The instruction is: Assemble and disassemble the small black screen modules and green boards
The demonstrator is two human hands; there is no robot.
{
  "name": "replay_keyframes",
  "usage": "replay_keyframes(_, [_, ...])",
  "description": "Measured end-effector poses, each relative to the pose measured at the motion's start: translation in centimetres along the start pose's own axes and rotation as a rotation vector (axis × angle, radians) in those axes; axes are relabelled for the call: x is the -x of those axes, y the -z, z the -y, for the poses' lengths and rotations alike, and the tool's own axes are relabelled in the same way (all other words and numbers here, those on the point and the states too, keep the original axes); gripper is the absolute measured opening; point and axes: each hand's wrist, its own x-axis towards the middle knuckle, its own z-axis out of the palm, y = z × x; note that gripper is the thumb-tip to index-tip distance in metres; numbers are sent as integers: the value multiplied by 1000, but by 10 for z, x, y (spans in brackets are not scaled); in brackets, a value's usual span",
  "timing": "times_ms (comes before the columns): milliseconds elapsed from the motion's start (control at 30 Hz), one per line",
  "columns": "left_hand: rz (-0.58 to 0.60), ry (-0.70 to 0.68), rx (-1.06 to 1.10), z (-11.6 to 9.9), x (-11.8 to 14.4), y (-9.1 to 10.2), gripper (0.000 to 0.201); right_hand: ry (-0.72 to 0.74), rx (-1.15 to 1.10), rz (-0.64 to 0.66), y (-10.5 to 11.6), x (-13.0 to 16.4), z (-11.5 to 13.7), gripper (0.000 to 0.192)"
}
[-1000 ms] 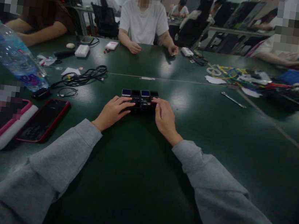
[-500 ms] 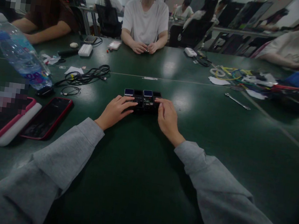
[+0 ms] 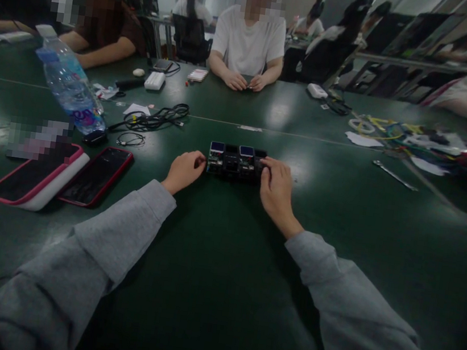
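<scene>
A row of small circuit-board modules with little screens (image 3: 230,162) lies on the dark green table (image 3: 213,264), black parts showing between the boards. Two of the screens look pale blue-white. Beside the row's left end, my left hand (image 3: 186,171) is closed with its fingers curled; whether anything small is in them is hidden. At the opposite end, my right hand (image 3: 277,189) has its bent fingers over the row and its thumb at the front side, gripping that end.
Two phones (image 3: 98,177) (image 3: 36,172) lie at the left, near tilted plastic bottles (image 3: 70,90). A black cable (image 3: 155,117) is coiled farther back. On the right are a wrench (image 3: 394,175) and a heap of wires (image 3: 411,135). A person in white (image 3: 248,45) sits opposite.
My left hand has come off the top of the modules to their left end, its fingers now curled. My right hand stays at the right end. The whole view has shifted.
</scene>
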Motion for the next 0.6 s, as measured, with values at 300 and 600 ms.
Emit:
replay_keyframes(300, [14,-67,-48,-5,4,-2,9,35,-17,80,-3,3,-3,33])
replay_keyframes(600, [117,16,-78,-16,3,6,12,40,18,97,-4,1,-1,34])
